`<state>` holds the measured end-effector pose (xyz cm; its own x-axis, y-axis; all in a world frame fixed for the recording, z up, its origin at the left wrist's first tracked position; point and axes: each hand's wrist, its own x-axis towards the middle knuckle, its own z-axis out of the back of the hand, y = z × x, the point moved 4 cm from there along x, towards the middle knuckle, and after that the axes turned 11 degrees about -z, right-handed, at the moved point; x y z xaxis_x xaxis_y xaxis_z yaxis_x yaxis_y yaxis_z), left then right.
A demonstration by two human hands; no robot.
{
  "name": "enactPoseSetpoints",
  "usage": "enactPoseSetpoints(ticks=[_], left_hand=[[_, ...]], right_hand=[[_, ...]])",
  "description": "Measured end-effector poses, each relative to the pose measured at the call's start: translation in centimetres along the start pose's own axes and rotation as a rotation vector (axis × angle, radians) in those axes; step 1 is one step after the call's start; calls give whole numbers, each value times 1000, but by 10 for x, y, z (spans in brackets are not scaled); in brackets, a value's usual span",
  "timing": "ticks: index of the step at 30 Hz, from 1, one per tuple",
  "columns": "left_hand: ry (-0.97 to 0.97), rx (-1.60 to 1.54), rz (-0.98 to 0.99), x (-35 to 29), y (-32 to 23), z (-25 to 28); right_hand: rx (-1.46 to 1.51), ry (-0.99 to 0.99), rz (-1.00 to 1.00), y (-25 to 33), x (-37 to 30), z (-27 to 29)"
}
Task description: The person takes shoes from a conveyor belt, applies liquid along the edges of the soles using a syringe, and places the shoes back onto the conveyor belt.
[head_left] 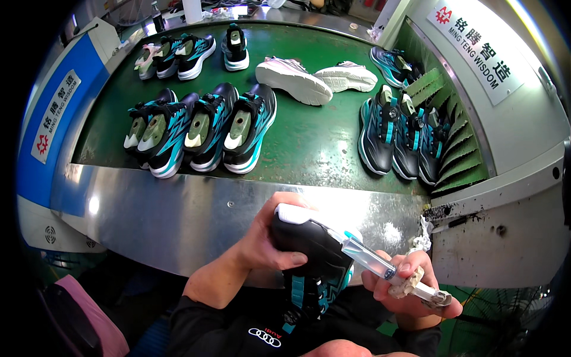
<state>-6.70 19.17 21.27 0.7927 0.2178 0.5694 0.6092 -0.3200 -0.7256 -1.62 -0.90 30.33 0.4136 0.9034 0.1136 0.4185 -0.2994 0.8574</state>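
Observation:
My left hand (270,238) grips a black sneaker with teal stripes and a white sole (312,250), held toe-up over my lap just in front of the steel table edge. In my right hand (410,288) I hold a clear syringe-like glue applicator (380,265) with a crusted lump around its middle; its tip touches the shoe's side near the sole. Both hands are close together at the lower middle of the view.
A green conveyor belt (309,137) carries several black-and-teal sneakers with shoe lasts inside (202,128), a white pair lying on its side (315,77) and more dark shoes at the right (398,134) beside green brush rollers (461,152). A steel apron (178,208) fronts the belt.

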Motion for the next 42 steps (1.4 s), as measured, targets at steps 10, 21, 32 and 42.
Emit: enactPoseSetpoints(ticks=[10,21,32,42], left_hand=[[-90,9,52,-2,9,11],[-303,-197,223,4,7,13],[-364,-307,322,5,24,27],[-387,-450,370,4,31,33]], right_hand=[[55,9,19,-12,-9,13],[84,-54,74,-37,-25,35],[206,51,47,-67,-46,57],[176,50,30,-74,-65,56]])
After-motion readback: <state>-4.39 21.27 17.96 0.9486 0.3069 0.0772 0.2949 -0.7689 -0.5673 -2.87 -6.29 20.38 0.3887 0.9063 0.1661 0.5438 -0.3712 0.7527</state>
